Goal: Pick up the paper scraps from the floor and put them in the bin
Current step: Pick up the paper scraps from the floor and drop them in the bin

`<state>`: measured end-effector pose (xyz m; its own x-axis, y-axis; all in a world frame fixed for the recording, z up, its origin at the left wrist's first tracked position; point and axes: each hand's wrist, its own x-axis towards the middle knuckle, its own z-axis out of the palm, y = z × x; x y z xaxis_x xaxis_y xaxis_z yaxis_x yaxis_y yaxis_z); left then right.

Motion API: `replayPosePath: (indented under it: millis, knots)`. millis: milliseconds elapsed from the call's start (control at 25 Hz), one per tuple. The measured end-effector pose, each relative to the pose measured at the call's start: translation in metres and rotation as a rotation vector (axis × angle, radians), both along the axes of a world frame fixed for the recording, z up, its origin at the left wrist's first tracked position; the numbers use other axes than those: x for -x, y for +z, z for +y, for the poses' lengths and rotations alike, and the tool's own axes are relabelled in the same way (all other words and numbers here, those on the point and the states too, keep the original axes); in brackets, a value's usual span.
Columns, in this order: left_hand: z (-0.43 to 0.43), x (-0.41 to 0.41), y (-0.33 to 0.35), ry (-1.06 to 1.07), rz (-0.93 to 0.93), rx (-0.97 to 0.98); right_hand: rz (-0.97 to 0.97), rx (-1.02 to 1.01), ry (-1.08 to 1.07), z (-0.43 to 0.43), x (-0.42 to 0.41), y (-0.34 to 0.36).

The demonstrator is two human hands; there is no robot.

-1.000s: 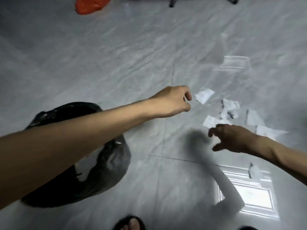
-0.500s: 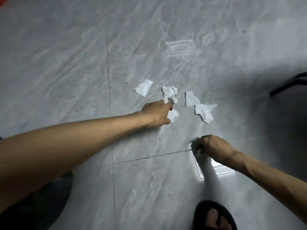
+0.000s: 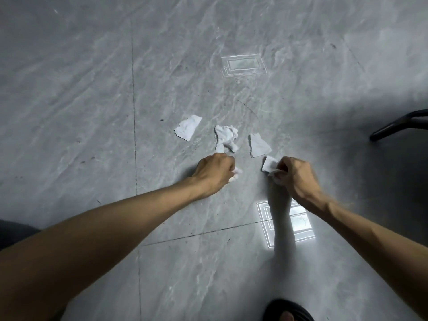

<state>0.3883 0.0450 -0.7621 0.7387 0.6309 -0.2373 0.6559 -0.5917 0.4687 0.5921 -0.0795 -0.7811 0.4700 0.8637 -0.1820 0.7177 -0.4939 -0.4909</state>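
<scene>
Three white paper scraps lie on the grey tiled floor: a flat torn scrap (image 3: pixel 188 127) at the left, a crumpled scrap (image 3: pixel 226 138) in the middle, and a flat scrap (image 3: pixel 259 145) to its right. My left hand (image 3: pixel 216 173) is low at the floor just below the crumpled scrap, fingers closed on a small paper scrap (image 3: pixel 237 173) that peeks out at its right side. My right hand (image 3: pixel 297 176) is closed on a white paper scrap (image 3: pixel 269 165) sticking out to its left. The bin shows only as a dark edge (image 3: pixel 14 232) at the far left.
A black chair leg (image 3: pixel 398 125) reaches in from the right edge. My sandalled foot (image 3: pixel 288 311) is at the bottom. Bright window reflections (image 3: pixel 298 222) lie on the glossy floor below my right hand and further off (image 3: pixel 243 66).
My right hand moved up from the bright reflection to the scraps and now holds a larger scrap. My left hand closed on the small scrap. The view shifted away from the bin.
</scene>
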Motion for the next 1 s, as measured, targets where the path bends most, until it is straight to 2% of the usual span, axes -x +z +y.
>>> replayPosePath:
  millis: [80,160,240,400,560,720,880,1000]
  knots:
    - [0.009,0.001,0.02,0.054,-0.121,0.06,0.124,-0.079,-0.091,0.0,0.005,0.005]
    - [0.024,0.01,0.044,0.119,-0.216,0.147,0.352,-0.153,-0.18,0.003,0.016,0.013]
    - [0.036,0.022,0.057,0.186,-0.211,0.198,0.55,-0.199,-0.266,0.01,0.028,0.018]
    - [0.031,0.044,0.047,0.233,-0.108,0.222,0.746,-0.218,-0.334,0.026,0.05,0.029]
    - [0.037,0.055,0.052,0.315,-0.183,0.297,0.877,-0.168,-0.264,0.033,0.071,0.037]
    - [0.048,0.08,0.106,0.317,-0.264,0.321,0.964,-0.091,-0.167,0.047,0.114,0.051]
    - [0.052,0.134,0.184,0.33,-0.358,0.237,1.052,-0.088,-0.03,0.075,0.17,0.085]
    - [0.046,0.192,0.23,0.445,-0.431,0.138,1.102,-0.093,0.128,0.1,0.217,0.122]
